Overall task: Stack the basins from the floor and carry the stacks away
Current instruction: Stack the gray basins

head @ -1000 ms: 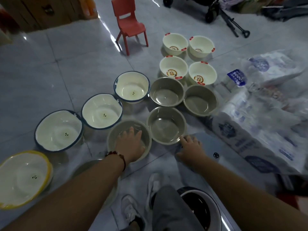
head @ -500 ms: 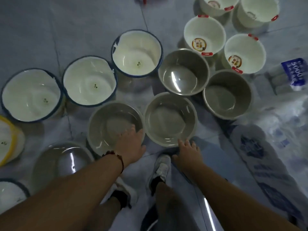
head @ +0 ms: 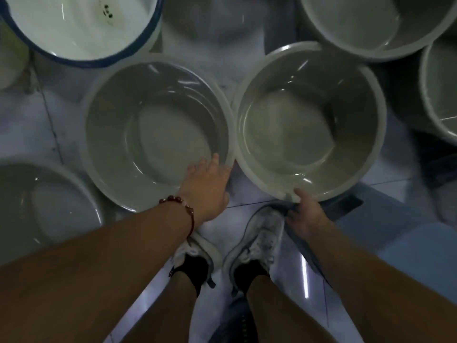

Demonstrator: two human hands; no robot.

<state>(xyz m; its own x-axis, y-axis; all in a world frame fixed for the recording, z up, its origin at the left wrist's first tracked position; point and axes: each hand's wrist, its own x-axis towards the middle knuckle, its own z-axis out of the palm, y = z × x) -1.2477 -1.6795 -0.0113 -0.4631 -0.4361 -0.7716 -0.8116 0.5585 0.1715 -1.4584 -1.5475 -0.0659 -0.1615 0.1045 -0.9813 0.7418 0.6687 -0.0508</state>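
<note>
Early in the task, by the look of it — no stack formed anywhere in view, every basin sitting singly on the tiled floor (head: 247,23).

Two grey basins side by side directly ahead, rims touching or very nearly so. Left hand (head: 206,188) laid over the near right edge of the left grey basin (head: 158,134), fingers reaching inside over the rim, thumb down the outer wall: a grip on the rim, as far as visible. Beaded bracelet (head: 178,201) on that wrist. Right hand (head: 305,211) at the near rim of the right grey basin (head: 309,122), thumb up against the lip, remaining fingers tucked beneath; a pinch on the edge seems likely, though blur leaves the hold uncertain.

Right grey basin possibly tipped slightly — hard to confirm. Neither basin clearly off the floor.

Around them: a blue-rimmed white basin (head: 81,26) upper left, another grey basin (head: 44,206) at far left, two more grey basins cut by the frame at upper right (head: 371,23) and far right (head: 440,95). Two white sneakers (head: 257,241) planted just behind the hands.

Judged remaining: nesting one grey basin into the other, gathering the rest by type, then carrying the stacks away. Practically the whole job still ahead.
</note>
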